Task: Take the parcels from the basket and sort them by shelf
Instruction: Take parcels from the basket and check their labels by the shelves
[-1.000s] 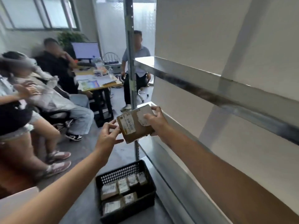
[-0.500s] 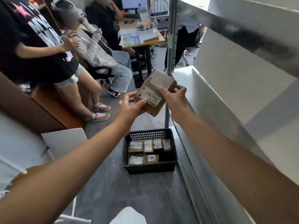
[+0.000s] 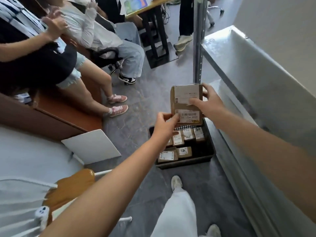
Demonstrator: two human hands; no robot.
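both hands hold one brown parcel (image 3: pixel 187 104) up in the air, above the far end of the black basket (image 3: pixel 207 152). the right hand (image 3: pixel 209 104) grips its right side, thumb across the front. the left hand (image 3: pixel 165 124) pinches its bottom left corner. the basket sits on the grey floor (image 3: pixel 140 106), close beside the metal shelf (image 3: pixel 256 69) edge, with more small parcels (image 3: pixel 177 140) inside. open floor lies to the left. the left arm hides part of the basket. the label print is too small to read.
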